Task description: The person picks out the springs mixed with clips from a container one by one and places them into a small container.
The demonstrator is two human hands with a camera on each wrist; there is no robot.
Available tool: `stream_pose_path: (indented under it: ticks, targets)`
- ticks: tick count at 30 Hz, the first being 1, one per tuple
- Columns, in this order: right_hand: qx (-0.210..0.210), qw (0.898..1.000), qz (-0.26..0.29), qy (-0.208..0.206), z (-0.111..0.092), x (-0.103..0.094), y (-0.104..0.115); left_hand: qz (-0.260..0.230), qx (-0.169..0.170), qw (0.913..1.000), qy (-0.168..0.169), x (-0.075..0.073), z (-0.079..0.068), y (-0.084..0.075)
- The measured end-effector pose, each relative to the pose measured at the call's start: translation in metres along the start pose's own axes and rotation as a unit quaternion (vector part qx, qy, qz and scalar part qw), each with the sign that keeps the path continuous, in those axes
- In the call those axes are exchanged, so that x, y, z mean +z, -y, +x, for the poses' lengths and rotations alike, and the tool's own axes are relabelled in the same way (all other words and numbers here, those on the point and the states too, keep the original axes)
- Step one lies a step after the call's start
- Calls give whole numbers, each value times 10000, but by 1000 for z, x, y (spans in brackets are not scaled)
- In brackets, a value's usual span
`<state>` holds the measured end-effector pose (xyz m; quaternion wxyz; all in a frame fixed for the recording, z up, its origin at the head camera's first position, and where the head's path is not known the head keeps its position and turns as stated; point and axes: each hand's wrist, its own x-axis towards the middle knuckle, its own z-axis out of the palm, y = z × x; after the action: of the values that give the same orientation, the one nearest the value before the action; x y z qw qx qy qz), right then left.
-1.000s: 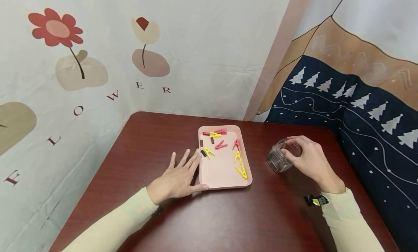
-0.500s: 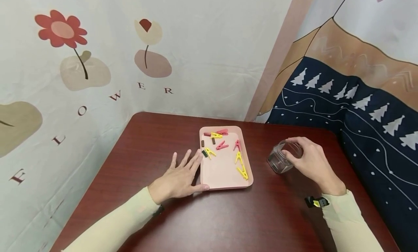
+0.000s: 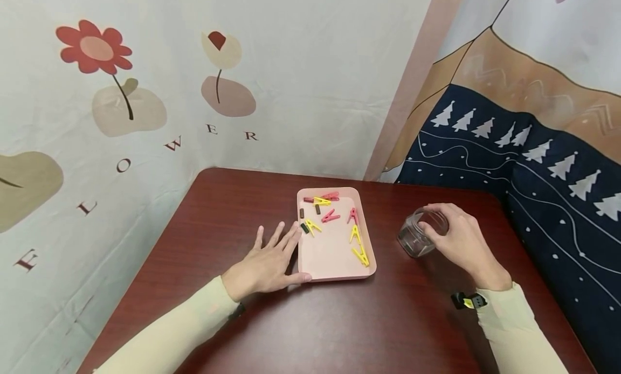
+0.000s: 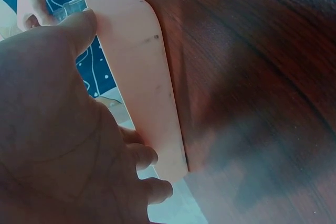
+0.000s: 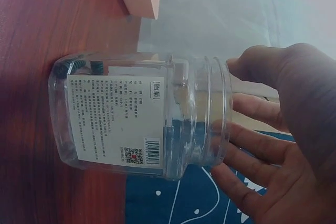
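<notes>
My left hand (image 3: 266,265) lies with fingers spread at the left side of a shallow pink tray (image 3: 325,261); its thumb and fingertips touch the rim. In the tray are yellow clothespins (image 3: 360,255), pink clothespins (image 3: 331,216) and several small dark springs (image 3: 304,228). My right hand (image 3: 458,236) is over the mouth of a clear lidless jar (image 3: 412,239), thumb and fingers apart, fingertips right at the rim. In the right wrist view, green coiled springs (image 5: 71,66) lie at the bottom of the jar (image 5: 176,119), which has a white printed label.
Tray and jar stand on a dark red-brown table (image 3: 359,325), the jar to the right of the tray. A pale flower-print curtain (image 3: 310,83) hangs behind the table, and a navy tree-print cloth (image 3: 548,191) at the right.
One second ago my right thumb and finger held a small brown piece at the jar's mouth; it is gone from between them now. My left hand and the tray have kept their places.
</notes>
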<state>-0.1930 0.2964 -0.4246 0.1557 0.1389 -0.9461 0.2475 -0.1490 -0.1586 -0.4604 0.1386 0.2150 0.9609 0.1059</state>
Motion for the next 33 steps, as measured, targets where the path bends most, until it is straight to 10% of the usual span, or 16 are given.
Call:
stream_pose_path:
  ticks: [33]
  targets:
    - [-405, 9991, 35, -108, 4, 13, 25, 89, -4, 10000, -15, -1, -1, -2]
